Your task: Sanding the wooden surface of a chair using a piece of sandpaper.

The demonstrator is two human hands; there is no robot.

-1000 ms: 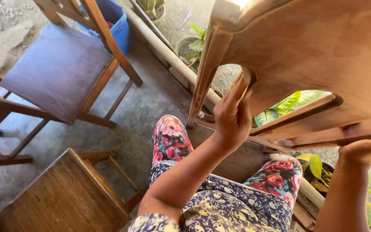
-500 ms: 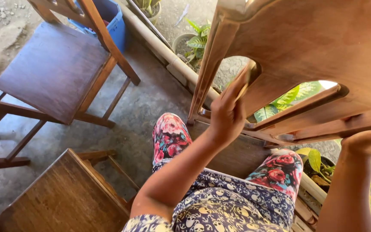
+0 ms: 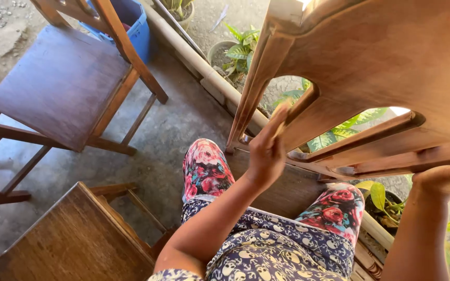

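A light brown wooden chair [image 3: 381, 57] is tilted toward me over my lap, its back slats facing me. My left hand [image 3: 265, 152] presses a small tan sheet, which looks like sandpaper [image 3: 281, 115], flat against the lower edge of a curved slat beside the cut-out. At the right edge of the view, my right hand [image 3: 446, 178] grips the end of a lower slat and holds the chair. My knees in flowered leggings [image 3: 204, 166] sit under the chair.
A dark wooden chair [image 3: 53, 83] stands at the upper left, and another wooden seat [image 3: 74, 239] is at the lower left. A blue bin [image 3: 134, 21], a long pale pole [image 3: 204, 67] and potted plants [image 3: 235, 52] lie beyond the concrete floor [image 3: 167, 135].
My left hand has slid down and left along the slat's edge, away from the top of the cut-out. My right hand keeps its grip.
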